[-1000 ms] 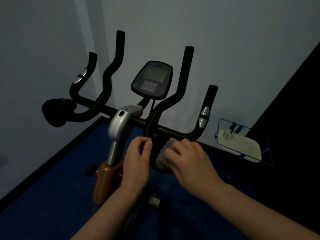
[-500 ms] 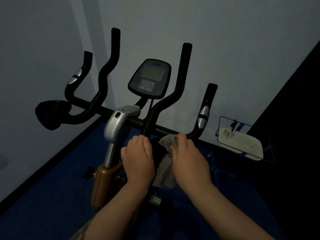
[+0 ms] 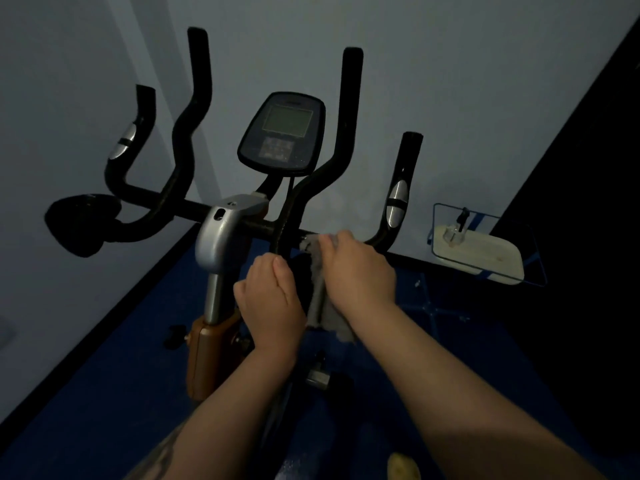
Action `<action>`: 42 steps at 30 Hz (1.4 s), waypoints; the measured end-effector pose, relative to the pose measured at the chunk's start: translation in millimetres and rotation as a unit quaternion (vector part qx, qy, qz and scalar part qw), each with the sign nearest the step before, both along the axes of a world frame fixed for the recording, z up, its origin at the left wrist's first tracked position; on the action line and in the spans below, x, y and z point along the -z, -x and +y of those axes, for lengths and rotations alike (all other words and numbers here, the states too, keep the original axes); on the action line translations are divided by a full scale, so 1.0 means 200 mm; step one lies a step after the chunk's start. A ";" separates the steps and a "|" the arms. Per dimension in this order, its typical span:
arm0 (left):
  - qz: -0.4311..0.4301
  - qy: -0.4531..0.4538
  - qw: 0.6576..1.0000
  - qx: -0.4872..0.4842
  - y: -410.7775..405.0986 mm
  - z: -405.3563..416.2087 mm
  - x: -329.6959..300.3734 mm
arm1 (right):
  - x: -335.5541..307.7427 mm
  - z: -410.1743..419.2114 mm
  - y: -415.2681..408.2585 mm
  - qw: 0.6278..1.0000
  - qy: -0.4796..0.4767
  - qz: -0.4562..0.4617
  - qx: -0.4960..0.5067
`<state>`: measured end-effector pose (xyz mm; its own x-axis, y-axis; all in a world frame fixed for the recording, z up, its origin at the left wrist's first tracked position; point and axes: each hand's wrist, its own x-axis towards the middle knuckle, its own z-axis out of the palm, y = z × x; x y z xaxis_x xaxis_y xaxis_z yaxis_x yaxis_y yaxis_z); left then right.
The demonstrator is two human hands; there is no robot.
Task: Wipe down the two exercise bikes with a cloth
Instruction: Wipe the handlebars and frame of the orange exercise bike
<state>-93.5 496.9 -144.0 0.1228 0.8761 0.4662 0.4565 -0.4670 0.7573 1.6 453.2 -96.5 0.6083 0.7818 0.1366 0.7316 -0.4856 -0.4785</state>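
Note:
One exercise bike (image 3: 221,237) stands before me, with black handlebars (image 3: 322,174), a grey console (image 3: 282,133) and a silver stem. My right hand (image 3: 356,271) presses a grey cloth (image 3: 320,299) onto the horizontal handlebar just right of the stem; the cloth hangs down below the hand. My left hand (image 3: 270,299) is closed beside it, against a dark part under the bar; what it grips is hidden. No second bike is in view.
The bike stands in a corner of pale walls on a blue floor (image 3: 104,393). A small blue-framed stand with a white tray (image 3: 481,254) is at the right. A dark panel (image 3: 588,237) fills the right edge.
My right hand slid the cloth up from the dark part below onto the horizontal bar, and the cloth unfolded to hang down. My left hand stayed close beside it.

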 end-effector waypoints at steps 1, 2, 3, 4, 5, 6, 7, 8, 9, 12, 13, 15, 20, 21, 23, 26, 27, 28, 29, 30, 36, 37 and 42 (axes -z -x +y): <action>-0.001 0.002 1.000 0.002 0.00 0.00 0.00 | 0.02 -0.03 0.02 1.000 -0.021 -0.008 0.010; -0.001 0.002 1.000 0.005 0.00 0.00 0.00 | 0.05 -0.09 0.04 0.999 -0.038 -0.018 0.022; 0.001 0.000 1.000 0.008 0.00 0.01 0.00 | 0.07 -0.16 0.07 0.998 -0.050 -0.023 0.031; 0.002 -0.002 1.000 0.008 0.00 0.01 0.00 | 0.09 -0.22 0.09 0.998 -0.053 -0.021 0.036; 0.004 -0.005 1.000 0.007 0.00 0.00 0.01 | 0.10 -0.24 0.09 0.998 -0.048 -0.021 0.036; 0.006 -0.006 1.000 0.008 0.00 0.00 0.01 | 0.11 -0.23 0.07 0.998 -0.038 -0.030 0.034; 0.005 -0.006 1.000 0.008 0.00 0.00 0.02 | 0.09 -0.19 0.05 0.999 -0.024 -0.040 0.028; 0.001 -0.005 1.000 0.008 0.00 0.00 0.02 | 0.07 -0.13 0.02 0.999 -0.007 -0.039 0.014; -0.003 -0.003 1.000 0.010 0.00 0.00 0.02 | 0.04 -0.08 0.00 1.000 0.010 -0.022 0.001; -0.001 -0.001 1.000 0.007 0.00 0.00 0.01 | 0.02 -0.06 -0.01 1.000 -0.001 0.026 -0.009; -0.002 -0.002 1.000 0.007 0.00 0.00 0.01 | 0.04 -0.11 0.01 1.000 -0.018 0.017 0.002; -0.013 -0.002 1.000 0.008 0.00 0.00 0.01 | 0.07 -0.26 0.07 0.999 -0.044 -0.011 0.025; -0.029 -0.008 1.000 -0.002 -0.01 -0.01 0.01 | 0.02 -0.07 -0.04 0.999 0.030 -0.019 -0.036; -0.030 -0.011 0.999 -0.003 -0.01 -0.01 0.00 | 0.00 -0.01 -0.05 0.998 0.031 -0.012 -0.057; -0.032 -0.014 0.999 -0.005 -0.01 -0.01 -0.01 | 0.01 0.00 -0.05 0.996 0.009 -0.034 -0.082; -0.032 -0.016 0.999 -0.014 -0.01 -0.02 -0.01 | 0.07 -0.17 -0.03 0.990 -0.014 -0.064 -0.128; -0.033 -0.013 0.999 -0.016 -0.01 -0.02 -0.01 | 0.07 -0.18 -0.05 0.987 -0.017 -0.059 -0.147; -0.033 -0.011 0.999 -0.020 -0.01 -0.02 -0.01 | 0.07 -0.15 -0.07 0.985 -0.017 -0.051 -0.165; -0.033 -0.011 0.999 -0.026 -0.01 -0.03 -0.01 | 0.05 -0.10 -0.08 0.981 -0.012 -0.048 -0.187; -0.032 -0.013 0.999 -0.033 -0.01 -0.03 -0.01 | 0.02 -0.03 -0.09 0.975 -0.003 -0.050 -0.218; -0.043 0.022 0.995 -0.082 -0.02 -0.07 -0.02 | -0.03 0.05 -0.19 0.921 0.015 0.071 -0.383; -0.062 0.046 0.994 -0.077 -0.02 -0.09 -0.01 | -0.02 0.02 -0.22 0.924 0.028 0.053 -0.377; -0.183 0.118 0.975 -0.047 0.03 -0.19 0.00 | -0.02 0.11 -0.16 0.927 0.047 -0.093 -0.361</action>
